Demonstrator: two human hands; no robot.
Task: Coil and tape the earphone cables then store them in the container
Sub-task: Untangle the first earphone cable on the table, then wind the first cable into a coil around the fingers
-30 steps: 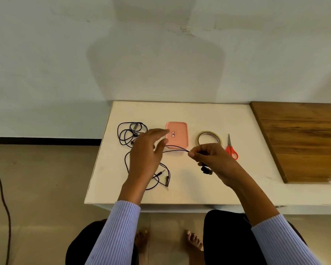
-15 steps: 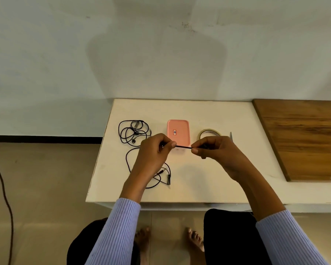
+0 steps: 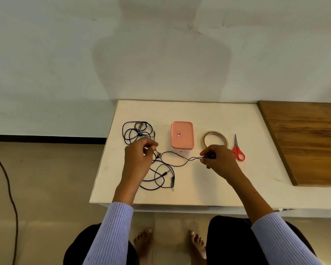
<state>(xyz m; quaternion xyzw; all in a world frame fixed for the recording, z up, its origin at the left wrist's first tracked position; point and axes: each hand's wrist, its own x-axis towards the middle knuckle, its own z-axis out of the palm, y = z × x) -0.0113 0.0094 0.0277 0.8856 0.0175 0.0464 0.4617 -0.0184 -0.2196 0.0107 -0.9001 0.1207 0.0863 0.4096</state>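
A black earphone cable (image 3: 177,163) sags across the white table (image 3: 208,188) between my two hands. My left hand (image 3: 139,157) pinches it near an earbud, in front of a second tangled black earphone (image 3: 137,131) at the table's back left. My right hand (image 3: 219,159) pinches the cable's other end, just in front of the tape roll (image 3: 215,139). Loose loops of the held cable with its jack plug (image 3: 166,172) lie near the table's front. A shut pink container (image 3: 182,134) stands between the hands, further back.
Red-handled scissors (image 3: 238,150) lie right of the tape roll. A wooden board (image 3: 306,142) adjoins the table on the right. A dark cord (image 3: 6,178) runs over the floor at left. My knees and bare feet are below the table's front edge.
My hands have moved apart, so a longer slack stretch of cable now hangs between them. The left hand went left, the right hand right and nearer, uncovering the tape roll and scissors.
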